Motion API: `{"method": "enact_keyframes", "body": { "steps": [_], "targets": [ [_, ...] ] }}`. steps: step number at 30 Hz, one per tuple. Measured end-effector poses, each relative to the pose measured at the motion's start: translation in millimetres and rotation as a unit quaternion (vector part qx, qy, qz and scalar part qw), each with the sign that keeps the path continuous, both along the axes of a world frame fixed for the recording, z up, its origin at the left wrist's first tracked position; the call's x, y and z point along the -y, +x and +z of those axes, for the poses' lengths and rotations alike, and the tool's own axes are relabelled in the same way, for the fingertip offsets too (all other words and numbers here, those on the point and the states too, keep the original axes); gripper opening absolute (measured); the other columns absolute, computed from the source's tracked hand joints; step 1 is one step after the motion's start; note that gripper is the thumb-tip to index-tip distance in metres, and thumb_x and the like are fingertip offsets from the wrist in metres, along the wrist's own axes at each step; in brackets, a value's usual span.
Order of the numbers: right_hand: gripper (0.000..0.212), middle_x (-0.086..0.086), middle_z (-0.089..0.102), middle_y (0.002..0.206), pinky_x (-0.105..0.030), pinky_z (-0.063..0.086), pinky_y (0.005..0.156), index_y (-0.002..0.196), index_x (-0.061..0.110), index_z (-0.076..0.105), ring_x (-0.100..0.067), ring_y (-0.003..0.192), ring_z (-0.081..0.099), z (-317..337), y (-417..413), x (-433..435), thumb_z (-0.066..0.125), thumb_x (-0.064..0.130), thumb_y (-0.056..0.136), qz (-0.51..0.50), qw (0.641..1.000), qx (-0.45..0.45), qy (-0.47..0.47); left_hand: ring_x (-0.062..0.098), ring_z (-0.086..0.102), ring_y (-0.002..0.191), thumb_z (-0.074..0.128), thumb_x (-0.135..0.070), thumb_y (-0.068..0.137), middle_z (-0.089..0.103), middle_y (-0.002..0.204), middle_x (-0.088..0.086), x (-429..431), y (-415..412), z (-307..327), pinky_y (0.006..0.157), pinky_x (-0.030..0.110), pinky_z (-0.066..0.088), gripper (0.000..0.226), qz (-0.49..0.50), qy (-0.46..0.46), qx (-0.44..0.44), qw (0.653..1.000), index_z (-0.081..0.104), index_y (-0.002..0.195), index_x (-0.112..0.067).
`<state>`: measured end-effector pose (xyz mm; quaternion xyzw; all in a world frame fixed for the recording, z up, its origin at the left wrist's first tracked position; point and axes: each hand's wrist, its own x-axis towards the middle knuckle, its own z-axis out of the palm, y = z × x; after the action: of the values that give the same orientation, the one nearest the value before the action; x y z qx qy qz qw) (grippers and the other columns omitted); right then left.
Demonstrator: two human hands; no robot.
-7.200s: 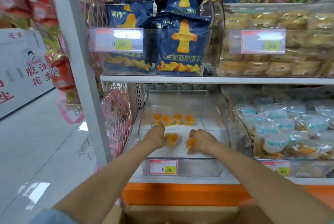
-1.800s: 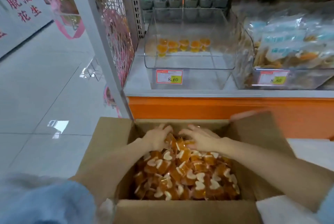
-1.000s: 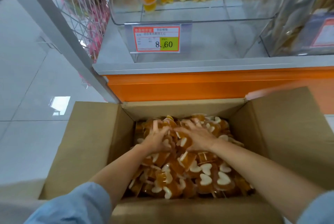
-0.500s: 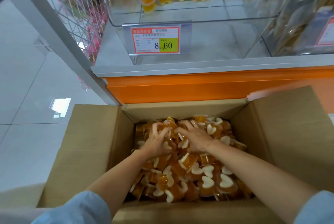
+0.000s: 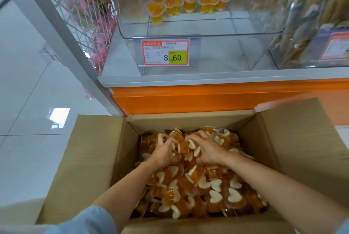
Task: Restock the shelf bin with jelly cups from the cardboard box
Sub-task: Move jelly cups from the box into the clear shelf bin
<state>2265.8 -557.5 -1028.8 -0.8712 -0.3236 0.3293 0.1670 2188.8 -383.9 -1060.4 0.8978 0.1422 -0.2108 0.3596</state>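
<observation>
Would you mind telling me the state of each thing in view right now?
cardboard box: open, flaps out, nearly full.
boxed jelly cups: jumbled in a loose heap.
shelf bin: clear, almost empty.
binned jelly cups: six, upright, along the back.
left hand: in the box, fingers curled around boxed jelly cups.
right hand: beside it, fingers curled over the heap.
price tag: on the bin's front, reads 8.60.

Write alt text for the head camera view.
Left hand and right hand grab orange heart-shaped jelly cups in an open cardboard box. Above, a clear shelf bin holds a few cups behind an 8.60 price tag.
</observation>
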Motion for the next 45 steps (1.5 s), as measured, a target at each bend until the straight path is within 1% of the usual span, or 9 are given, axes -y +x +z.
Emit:
{"method": "enact_keyframes", "body": {
  "steps": [4,8,15,23,27,32,34,40,45],
  "targets": [
    [0.07,0.002,0.034,0.125,-0.039,0.035,0.102,0.126,0.041,0.039,-0.021,0.124,0.03,11,0,1,0.073,0.017,0.069,-0.04,0.999,-0.026,0.022,0.011,0.022,0.118,0.069,-0.018,0.081,0.012,0.126,-0.003,-1,-6,11,0.093,0.012,0.029,0.043,0.02,-0.033,0.006,0.999,0.044,0.115,-0.026],
    [0.074,0.001,0.037,0.124,-0.037,0.036,0.099,0.127,0.039,0.04,-0.021,0.121,0.033,31,3,1,0.075,0.014,0.066,-0.063,0.997,-0.024,0.034,0.023,0.027,0.125,0.07,-0.014,0.075,0.016,0.12,-0.001,-3,-9,38,0.104,0.033,0.038,0.044,0.006,-0.011,0.022,1.0,0.047,0.109,-0.029],
    [0.074,0.003,0.036,0.132,-0.038,0.037,0.102,0.127,0.038,0.04,-0.02,0.125,0.033,103,7,4,0.074,0.011,0.067,-0.063,0.996,-0.019,0.054,0.015,0.02,0.115,0.065,-0.033,0.067,0.03,0.113,-0.01,-3,-9,126,0.101,0.022,0.027,0.054,-0.084,0.005,0.106,0.991,0.046,0.116,-0.024],
    [0.071,0.005,0.041,0.124,-0.031,0.049,0.089,0.108,0.05,0.039,-0.014,0.111,0.047,279,-8,38,0.079,0.01,0.065,0.004,0.989,0.033,0.144,0.001,0.031,0.111,0.061,-0.04,0.056,0.033,0.105,-0.049,-1,-28,299,0.088,-0.004,0.022,0.05,-0.159,-0.041,0.323,0.932,0.053,0.102,-0.023],
    [0.068,0.017,0.041,0.12,-0.027,0.056,0.071,0.11,0.044,0.044,-0.014,0.092,0.062,369,-5,42,0.076,-0.001,0.07,-0.004,0.965,0.034,0.26,0.003,0.033,0.111,0.074,-0.018,0.067,0.032,0.111,-0.008,-2,-5,379,0.089,-0.003,0.025,0.049,-0.124,-0.019,0.371,0.92,0.053,0.111,-0.023],
    [0.064,0.011,0.046,0.104,-0.03,0.056,0.065,0.111,0.031,0.045,-0.013,0.092,0.053,401,58,4,0.075,-0.006,0.068,-0.054,0.941,0.092,0.322,0.019,0.027,0.121,0.071,-0.012,0.077,0.03,0.111,-0.002,-3,78,420,0.097,0.017,0.036,0.051,-0.074,0.05,0.332,0.939,0.048,0.123,-0.015],
    [0.061,0.003,0.048,0.105,-0.032,0.054,0.063,0.113,0.03,0.043,-0.016,0.091,0.052,386,86,-12,0.074,-0.001,0.071,-0.094,0.951,0.078,0.285,0.022,0.031,0.117,0.071,-0.016,0.077,0.027,0.12,0.006,-7,109,408,0.078,0.035,0.056,0.05,-0.04,0.054,0.253,0.965,0.048,0.121,-0.02],
    [0.06,-0.003,0.046,0.103,-0.024,0.039,0.047,0.123,0.026,0.043,-0.012,0.067,0.047,311,128,-39,0.071,0.007,0.074,-0.16,0.973,0.043,0.16,0.025,0.051,0.097,0.071,-0.017,0.08,0.037,0.122,0.008,-22,144,349,0.059,0.034,0.055,0.038,-0.036,0.044,0.101,0.993,0.044,0.107,-0.025],
    [0.055,-0.005,0.045,0.104,-0.029,0.045,0.056,0.116,0.028,0.045,-0.019,0.076,0.051,283,143,-44,0.072,0.008,0.073,-0.172,0.976,0.012,0.136,0.026,0.045,0.102,0.073,-0.02,0.078,0.025,0.117,0.003,-35,154,325,0.074,0.048,0.057,0.044,0.001,0.051,0.085,0.995,0.048,0.115,-0.022]
  ]
}}
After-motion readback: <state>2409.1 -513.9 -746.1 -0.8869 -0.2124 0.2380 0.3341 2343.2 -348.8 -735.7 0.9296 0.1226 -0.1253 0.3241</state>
